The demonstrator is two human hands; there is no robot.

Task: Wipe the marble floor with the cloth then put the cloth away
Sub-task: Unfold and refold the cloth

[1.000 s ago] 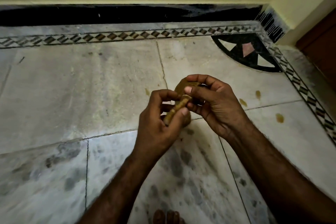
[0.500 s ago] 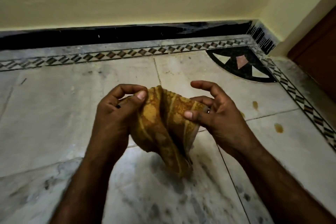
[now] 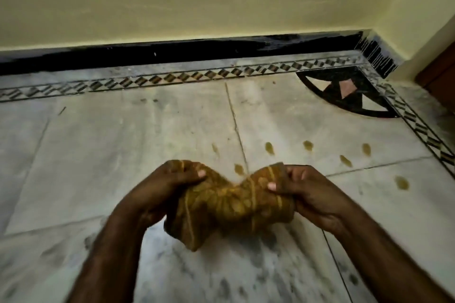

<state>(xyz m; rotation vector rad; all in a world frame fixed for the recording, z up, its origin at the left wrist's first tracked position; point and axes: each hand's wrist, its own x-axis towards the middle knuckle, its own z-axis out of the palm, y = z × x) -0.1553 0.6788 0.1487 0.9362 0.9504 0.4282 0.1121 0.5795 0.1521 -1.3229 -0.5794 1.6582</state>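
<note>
Gripping cloth [image 3: 229, 206] with left hand [image 3: 162, 189], right hand [image 3: 312, 194], above marble floor [image 3: 123, 155]

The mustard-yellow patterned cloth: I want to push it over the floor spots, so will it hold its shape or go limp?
The mustard-yellow patterned cloth is probably floppy: it sags and bunches between the left hand and right hand. It likely weighs little, held by the fingertips. Pushed flat, it would probably crumple unless pressed down.
</note>
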